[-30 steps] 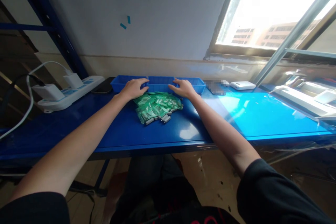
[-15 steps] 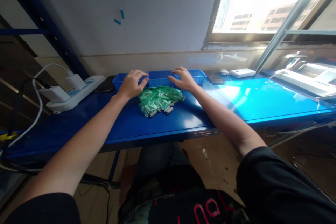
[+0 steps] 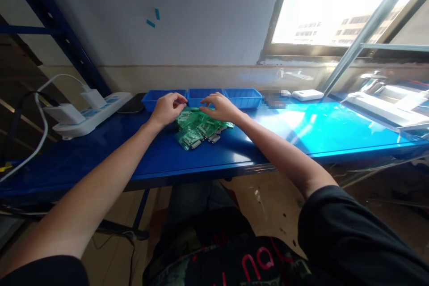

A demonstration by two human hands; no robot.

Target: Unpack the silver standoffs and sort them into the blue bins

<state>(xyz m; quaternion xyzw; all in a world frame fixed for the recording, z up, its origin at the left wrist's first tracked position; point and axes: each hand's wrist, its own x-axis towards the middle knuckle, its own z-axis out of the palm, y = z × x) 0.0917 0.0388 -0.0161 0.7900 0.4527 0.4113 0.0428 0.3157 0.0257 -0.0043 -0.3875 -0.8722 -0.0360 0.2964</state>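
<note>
A heap of green translucent plastic packets lies on the blue table, with several small grey metallic pieces at its front edge. At the heap's back left is my left hand, thumb and forefinger drawn together; whatever is between them is too small to make out. My right hand hovers over the back right of the heap, thumb and fingers apart, with nothing visible in it. Behind both hands stand three joined blue bins, the left one partly covered by my left hand.
To the left, a white power strip with plugged-in chargers sits beside a dark phone-like slab. A white box-shaped device lies at the back right. A metal post rises before the window. Sunlight glares on the table's right side.
My right hand has moved left, over the packets and closer to my left hand. The left thumb and forefinger have come closer together. The view has shifted slightly.
</note>
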